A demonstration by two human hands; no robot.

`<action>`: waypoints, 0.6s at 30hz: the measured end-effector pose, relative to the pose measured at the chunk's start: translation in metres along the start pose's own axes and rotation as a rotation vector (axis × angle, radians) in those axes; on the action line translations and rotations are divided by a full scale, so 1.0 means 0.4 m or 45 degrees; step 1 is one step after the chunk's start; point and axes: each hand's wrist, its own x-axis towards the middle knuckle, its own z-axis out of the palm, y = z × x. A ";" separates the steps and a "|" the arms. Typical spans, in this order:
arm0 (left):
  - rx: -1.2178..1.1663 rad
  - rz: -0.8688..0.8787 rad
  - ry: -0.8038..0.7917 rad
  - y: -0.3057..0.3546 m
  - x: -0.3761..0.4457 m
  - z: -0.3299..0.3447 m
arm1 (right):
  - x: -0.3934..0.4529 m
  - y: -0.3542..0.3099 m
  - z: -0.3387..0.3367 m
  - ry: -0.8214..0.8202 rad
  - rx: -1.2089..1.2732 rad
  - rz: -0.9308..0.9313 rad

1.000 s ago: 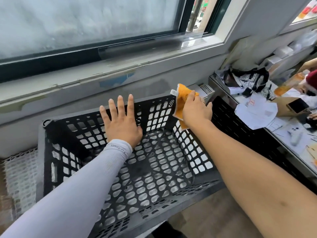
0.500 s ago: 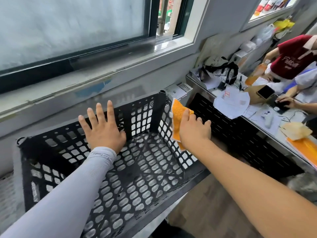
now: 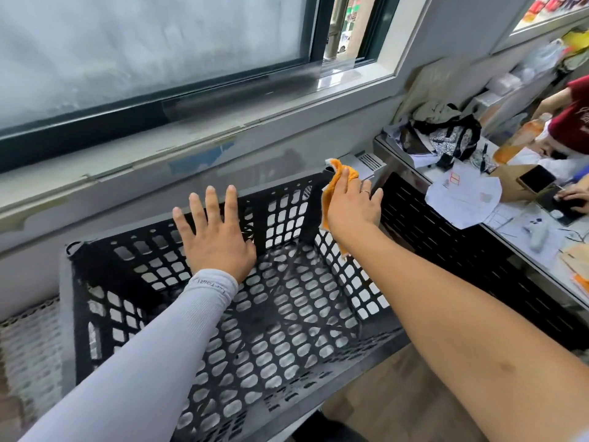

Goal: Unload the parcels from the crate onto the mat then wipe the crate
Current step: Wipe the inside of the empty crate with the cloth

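The black lattice crate (image 3: 95, 314) stands below the window with nothing inside it. My left hand (image 3: 216, 244), in a pale grey sleeve, lies flat with spread fingers against the inside of the crate's far wall. My right hand (image 3: 350, 208) holds an orange cloth (image 3: 342, 173) against the top of the crate's far right corner, with its fingers bent over the rim. The cloth's lower end hangs down the right wall. A white mesh mat (image 3: 28, 346) shows to the left of the crate. No parcel is in view.
A grey window sill (image 3: 191, 148) and wall run just behind the crate. To the right stands a black perforated counter (image 3: 462, 244) with papers (image 3: 462, 199), a bag (image 3: 446, 135), a phone (image 3: 537, 183) and another person's hands (image 3: 573, 199). Wooden floor (image 3: 382, 409) lies below.
My right hand has slid the orange cloth from lower on the right wall up to the far right corner's rim. My left hand stays flat on the far wall.
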 end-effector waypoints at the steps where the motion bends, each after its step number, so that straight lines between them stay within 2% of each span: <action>1: 0.004 0.000 -0.008 0.000 0.000 0.000 | -0.001 0.001 0.003 0.010 0.004 -0.002; 8: 0.022 0.009 -0.040 0.000 -0.006 -0.010 | -0.037 0.041 0.012 0.002 -0.042 -0.021; 18: -0.002 0.052 -0.049 -0.013 -0.009 -0.009 | -0.210 0.148 0.044 -0.019 -0.097 0.032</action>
